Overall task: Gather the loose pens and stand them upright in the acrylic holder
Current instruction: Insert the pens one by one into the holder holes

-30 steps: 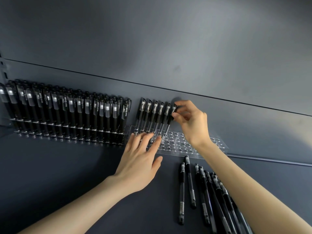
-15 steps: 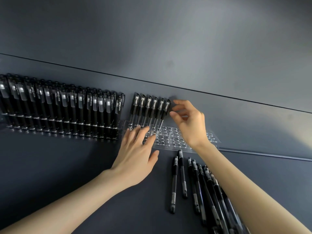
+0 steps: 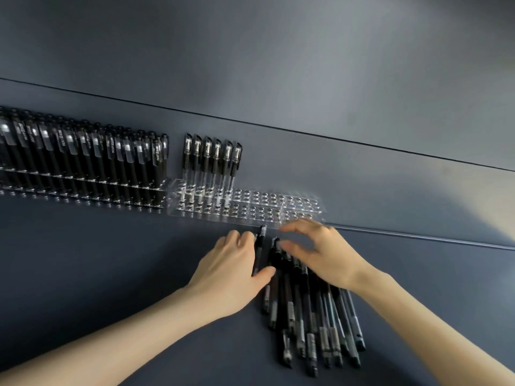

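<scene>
Both hands have dropped from the acrylic holder [image 3: 292,208] to the loose pens [image 3: 309,310], piled toward the bench's near edge. Left hand [image 3: 231,266] pinches one pen [image 3: 258,246]; right hand [image 3: 328,254], blurred, hovers spread over the pile. Pens lie lengthwise, pointing toward the holder just behind.

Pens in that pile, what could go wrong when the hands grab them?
The loose pens lie overlapped in a heap, so pulling one might roll others away. The right hand looks blurred, close to the clear holder; a bump could tip the six standing pens.
</scene>
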